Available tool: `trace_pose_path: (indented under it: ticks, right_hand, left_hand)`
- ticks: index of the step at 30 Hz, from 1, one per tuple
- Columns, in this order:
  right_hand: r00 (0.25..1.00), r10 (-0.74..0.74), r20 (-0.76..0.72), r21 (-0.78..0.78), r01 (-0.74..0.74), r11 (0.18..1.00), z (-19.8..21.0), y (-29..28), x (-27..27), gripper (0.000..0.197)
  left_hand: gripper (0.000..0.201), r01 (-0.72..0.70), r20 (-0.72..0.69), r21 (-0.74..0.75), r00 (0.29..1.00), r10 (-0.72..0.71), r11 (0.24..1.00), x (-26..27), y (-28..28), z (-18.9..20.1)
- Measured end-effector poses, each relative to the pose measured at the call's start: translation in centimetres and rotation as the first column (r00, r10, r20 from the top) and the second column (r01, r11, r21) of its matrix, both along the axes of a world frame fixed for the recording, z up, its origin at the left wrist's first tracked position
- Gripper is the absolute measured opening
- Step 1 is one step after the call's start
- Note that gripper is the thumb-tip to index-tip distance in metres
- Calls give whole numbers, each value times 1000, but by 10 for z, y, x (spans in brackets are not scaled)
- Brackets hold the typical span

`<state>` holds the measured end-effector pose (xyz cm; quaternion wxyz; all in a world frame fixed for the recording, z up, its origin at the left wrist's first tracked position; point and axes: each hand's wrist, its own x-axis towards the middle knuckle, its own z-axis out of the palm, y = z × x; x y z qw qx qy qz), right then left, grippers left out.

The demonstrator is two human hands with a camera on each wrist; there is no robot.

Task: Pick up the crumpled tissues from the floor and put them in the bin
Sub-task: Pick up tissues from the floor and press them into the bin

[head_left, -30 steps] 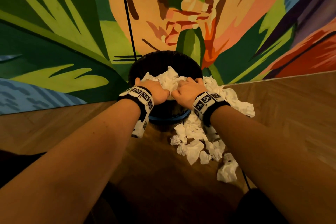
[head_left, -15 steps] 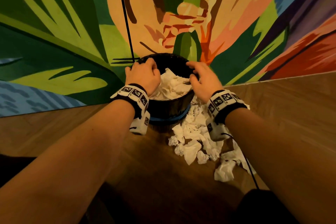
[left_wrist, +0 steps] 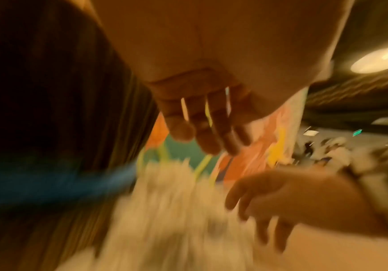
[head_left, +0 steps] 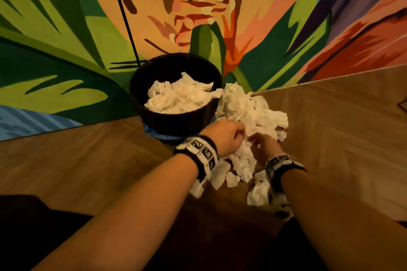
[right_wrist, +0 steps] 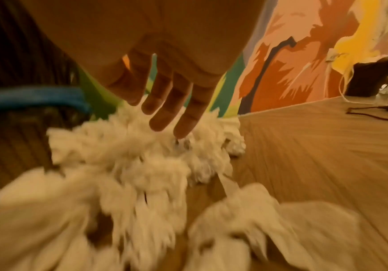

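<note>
A black woven bin (head_left: 141, 86) stands against the wall, heaped with white crumpled tissues (head_left: 180, 98). More crumpled tissues (head_left: 253, 112) lie piled on the wood floor just right of the bin and trail toward me. My left hand (head_left: 230, 136) hovers over the near edge of that pile, its fingers (left_wrist: 211, 132) loosely extended and holding nothing. My right hand (head_left: 262, 147) is beside it, lower on the pile. In the right wrist view its spread fingertips (right_wrist: 183, 128) touch the tissues (right_wrist: 130, 161) without closing on them. Both wrist views are motion-blurred.
A painted mural wall (head_left: 275, 28) rises right behind the bin. A thin black cable (head_left: 123, 13) runs up it from the bin's left rim. A blue band (right_wrist: 33, 97) circles the bin's base. A cord (right_wrist: 373, 114) lies on the floor far right.
Both hands left the bin's top and came down to the floor pile right of the bin. The tissues they pressed down stay in the bin.
</note>
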<state>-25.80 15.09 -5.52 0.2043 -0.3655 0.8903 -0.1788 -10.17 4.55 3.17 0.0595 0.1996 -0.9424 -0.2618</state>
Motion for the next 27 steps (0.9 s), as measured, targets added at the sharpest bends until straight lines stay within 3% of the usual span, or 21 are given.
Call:
trace_pose_path:
  ticks: [2, 6, 10, 14, 18, 20, 22, 27]
  right_hand:
    - [996, 83, 32, 138, -86, 987, -17, 15, 16, 22]
    - [978, 150, 146, 218, -179, 959, -42, 29, 48, 28]
    - [913, 295, 282, 368, -387, 845, -67, 31, 69, 52]
    - [898, 367, 241, 410, -437, 800, -84, 25, 76, 44]
    - [943, 273, 192, 356, -326, 876, -92, 25, 75, 22]
    - [971, 153, 182, 286, -201, 937, -95, 30, 72, 25]
    - [976, 87, 197, 227, -132, 965, -95, 32, 72, 30]
    - [974, -130, 184, 149, 103, 983, -85, 32, 71, 16]
  left_hand:
    - [22, -51, 126, 89, 991, 39, 995, 9, 8, -47]
    - [21, -133, 328, 193, 942, 64, 972, 36, 21, -123]
    - [41, -94, 375, 223, 927, 4, 970, 42, 35, -152]
    - [32, -97, 406, 238, 914, -8, 966, 39, 40, -160]
    - [23, -225, 286, 226, 945, 157, 948, 43, 38, -159]
    - [22, -283, 218, 262, 949, 230, 923, 47, 35, -154]
    - [25, -352, 199, 282, 932, 304, 893, 51, 29, -150]
    - [16, -516, 232, 271, 855, 465, 813, 60, 19, -143]
